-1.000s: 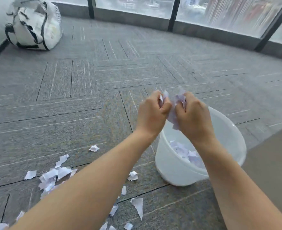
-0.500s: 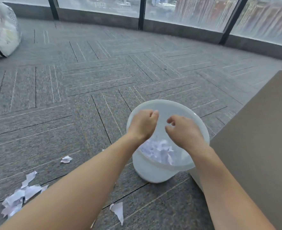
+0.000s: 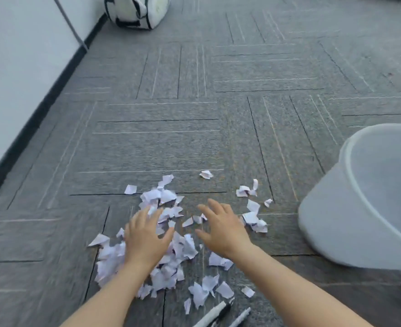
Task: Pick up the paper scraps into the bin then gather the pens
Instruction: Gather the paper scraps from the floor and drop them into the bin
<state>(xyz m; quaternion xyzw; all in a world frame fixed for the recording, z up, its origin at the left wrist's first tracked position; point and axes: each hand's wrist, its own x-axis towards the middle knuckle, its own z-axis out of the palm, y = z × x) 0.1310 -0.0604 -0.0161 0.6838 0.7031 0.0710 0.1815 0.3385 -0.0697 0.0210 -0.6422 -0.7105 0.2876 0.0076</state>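
Scrap stage is under way, judged far from done: many paper scraps [image 3: 164,234] lie on the carpet [image 3: 159,142] towards its near edge. Left hand [image 3: 145,239] and right hand [image 3: 223,228] hover over them, fingers spread, gripping nothing. White plastic bin [image 3: 336,208] stands to the right, contents hidden. Pens [image 3: 220,315] ungathered at the near edge. Scraps torn, crumpled, thin; carpet ribbed grey tiles.

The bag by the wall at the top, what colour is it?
The bag is white with black straps and trim, seen in the head view, the only one.
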